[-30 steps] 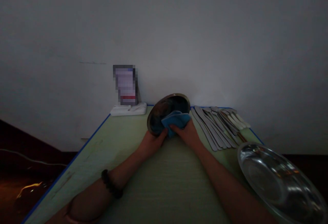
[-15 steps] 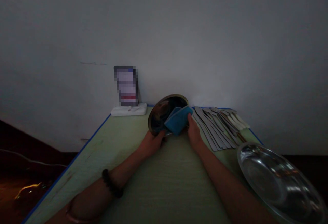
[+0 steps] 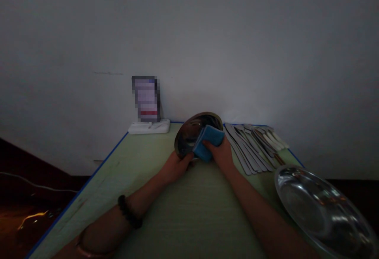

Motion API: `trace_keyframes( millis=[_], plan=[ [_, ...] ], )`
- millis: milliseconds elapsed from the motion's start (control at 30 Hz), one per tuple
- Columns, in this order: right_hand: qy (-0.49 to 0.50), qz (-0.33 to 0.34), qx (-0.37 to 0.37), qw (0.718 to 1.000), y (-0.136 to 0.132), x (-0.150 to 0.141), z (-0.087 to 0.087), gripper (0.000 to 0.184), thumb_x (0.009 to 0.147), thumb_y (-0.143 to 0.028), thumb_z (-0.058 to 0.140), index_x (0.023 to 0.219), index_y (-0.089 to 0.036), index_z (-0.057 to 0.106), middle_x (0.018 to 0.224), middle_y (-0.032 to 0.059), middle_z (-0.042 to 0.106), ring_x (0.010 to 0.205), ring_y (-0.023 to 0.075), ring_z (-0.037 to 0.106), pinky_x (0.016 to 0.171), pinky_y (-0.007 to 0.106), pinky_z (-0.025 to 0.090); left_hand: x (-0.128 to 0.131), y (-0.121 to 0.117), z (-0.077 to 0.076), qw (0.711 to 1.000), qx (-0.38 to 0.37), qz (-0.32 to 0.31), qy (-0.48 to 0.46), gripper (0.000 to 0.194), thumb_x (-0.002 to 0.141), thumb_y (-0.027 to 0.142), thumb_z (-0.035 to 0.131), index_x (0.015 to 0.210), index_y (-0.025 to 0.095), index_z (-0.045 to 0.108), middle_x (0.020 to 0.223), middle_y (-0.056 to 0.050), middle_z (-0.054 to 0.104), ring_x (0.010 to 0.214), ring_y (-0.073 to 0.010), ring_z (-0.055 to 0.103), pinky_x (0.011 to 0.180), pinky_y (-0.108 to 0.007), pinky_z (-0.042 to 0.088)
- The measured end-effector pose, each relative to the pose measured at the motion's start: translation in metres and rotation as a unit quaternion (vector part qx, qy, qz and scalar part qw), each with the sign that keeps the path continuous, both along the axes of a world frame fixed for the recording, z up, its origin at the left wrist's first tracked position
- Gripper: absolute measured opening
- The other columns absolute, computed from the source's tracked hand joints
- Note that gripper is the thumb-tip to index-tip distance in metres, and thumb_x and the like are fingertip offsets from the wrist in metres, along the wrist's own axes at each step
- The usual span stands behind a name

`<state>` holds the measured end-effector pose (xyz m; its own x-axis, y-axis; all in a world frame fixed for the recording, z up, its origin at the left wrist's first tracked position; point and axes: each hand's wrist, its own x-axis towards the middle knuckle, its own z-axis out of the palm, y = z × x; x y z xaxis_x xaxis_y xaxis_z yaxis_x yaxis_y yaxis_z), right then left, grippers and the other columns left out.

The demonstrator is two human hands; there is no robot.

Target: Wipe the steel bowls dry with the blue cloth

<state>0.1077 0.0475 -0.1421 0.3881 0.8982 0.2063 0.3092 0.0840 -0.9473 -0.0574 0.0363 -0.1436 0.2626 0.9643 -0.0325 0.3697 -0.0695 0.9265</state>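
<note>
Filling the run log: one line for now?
left hand: grips tilted metal bowl | right hand: holds blue cloth at bowl | cutlery, basin: on the right

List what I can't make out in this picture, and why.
Head view: left hand, some fingers hidden by the bowl.
Head view: bowl's underside, turned away.
Head view: part of the blue cloth, covered by the right hand.
Head view: screen text, pixelated.
Head view: cutlery count, pieces overlap.
Head view: basin's near end, cut by the bottom edge.
</note>
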Motion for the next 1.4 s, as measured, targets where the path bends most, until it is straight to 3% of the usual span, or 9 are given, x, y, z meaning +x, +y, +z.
trace_keyframes(
  millis=[167, 300, 533, 700, 833, 900, 967, 1200, 1400],
  plan=[
    [0.010, 0.098, -0.025, 0.995, 0.000, 0.004, 0.002, 0.034, 0.058, -0.047, 0.068, 0.074, -0.017, 0.062, 0.070, 0.0032, 0.065, 0.064, 0.0180, 0.058, 0.062, 0.031, 0.046, 0.002, -0.003, 0.006, 1.000, 0.000, 0.022, 0.001, 0.033, 0.079, 0.043, 0.041, 0.062, 0.017, 0.051, 0.052, 0.001, 0.054, 0.047, -0.0111, 0.050, 0.047, -0.023, 0.039],
    [0.009, 0.129, -0.025, 0.991, 0.001, 0.003, 0.001, 0.035, 0.060, -0.045, 0.068, 0.080, -0.017, 0.062, 0.075, 0.0037, 0.066, 0.069, 0.0191, 0.059, 0.066, 0.034, 0.047, 0.003, -0.005, 0.009, 1.000, 0.011, 0.010, 0.010, 0.034, 0.078, 0.043, 0.042, 0.055, 0.018, 0.048, 0.048, 0.002, 0.049, 0.044, -0.0102, 0.046, 0.046, -0.023, 0.037],
    [0.035, 0.053, 0.017, 0.998, 0.003, -0.001, -0.004, 0.035, 0.069, -0.043, 0.061, 0.091, -0.016, 0.061, 0.089, 0.0076, 0.067, 0.082, 0.0208, 0.061, 0.077, 0.036, 0.046, 0.002, -0.006, 0.016, 0.999, 0.044, -0.002, 0.026, 0.025, 0.077, 0.033, 0.046, 0.056, 0.019, 0.048, 0.047, 0.003, 0.049, 0.045, -0.0097, 0.045, 0.047, -0.022, 0.037],
    [0.121, 0.025, 0.028, 0.992, 0.003, 0.001, -0.002, 0.038, 0.065, -0.045, 0.064, 0.091, -0.017, 0.060, 0.090, 0.0068, 0.068, 0.083, 0.0210, 0.062, 0.078, 0.035, 0.047, 0.001, -0.006, 0.017, 0.998, 0.054, 0.014, 0.017, 0.011, 0.074, 0.025, 0.047, 0.073, 0.017, 0.056, 0.055, 0.001, 0.057, 0.051, -0.0131, 0.053, 0.050, -0.024, 0.043],
    [0.109, 0.071, 0.017, 0.991, 0.002, 0.006, -0.002, 0.035, 0.065, -0.045, 0.065, 0.086, -0.017, 0.062, 0.083, 0.0047, 0.069, 0.078, 0.0198, 0.063, 0.072, 0.033, 0.048, 0.004, -0.005, 0.012, 0.992, 0.117, 0.039, -0.014, 0.028, 0.076, 0.031, 0.051, 0.099, 0.015, 0.058, 0.092, -0.007, 0.067, 0.090, -0.0215, 0.061, 0.079, -0.034, 0.048],
    [0.091, 0.080, 0.018, 0.992, 0.001, 0.007, -0.002, 0.032, 0.067, -0.046, 0.062, 0.081, -0.018, 0.062, 0.078, 0.0036, 0.068, 0.075, 0.0192, 0.062, 0.071, 0.033, 0.048, 0.005, -0.004, 0.010, 0.988, 0.151, 0.023, -0.023, 0.042, 0.075, 0.035, 0.055, 0.112, 0.016, 0.053, 0.116, -0.009, 0.060, 0.114, -0.0234, 0.051, 0.097, -0.039, 0.039],
    [0.086, 0.088, 0.015, 0.992, 0.000, 0.007, 0.000, 0.030, 0.067, -0.046, 0.063, 0.078, -0.018, 0.062, 0.074, 0.0030, 0.068, 0.073, 0.0192, 0.062, 0.070, 0.033, 0.049, 0.006, -0.004, 0.009, 0.989, 0.147, -0.001, -0.017, 0.046, 0.074, 0.037, 0.057, 0.115, 0.017, 0.053, 0.124, -0.009, 0.056, 0.121, -0.0236, 0.045, 0.103, -0.042, 0.032],
    [0.017, 0.088, -0.002, 0.996, 0.000, 0.002, 0.001, 0.055, 0.051, -0.038, 0.075, 0.100, -0.018, 0.058, 0.097, 0.0073, 0.066, 0.086, 0.0218, 0.062, 0.078, 0.036, 0.048, 0.005, -0.005, 0.013, 0.990, 0.136, 0.027, -0.012, 0.031, 0.074, 0.031, 0.054, 0.101, 0.019, 0.061, 0.104, -0.007, 0.067, 0.106, -0.0263, 0.057, 0.092, -0.042, 0.044],
    [0.036, 0.032, 0.006, 0.999, 0.002, -0.001, -0.003, 0.034, 0.067, -0.041, 0.062, 0.090, -0.016, 0.061, 0.087, 0.0065, 0.067, 0.081, 0.0203, 0.061, 0.076, 0.035, 0.047, 0.004, -0.004, 0.014, 0.993, 0.106, 0.039, -0.029, 0.034, 0.070, 0.028, 0.056, 0.103, 0.020, 0.060, 0.102, -0.006, 0.067, 0.107, -0.0270, 0.055, 0.087, -0.041, 0.047]
  ],
)
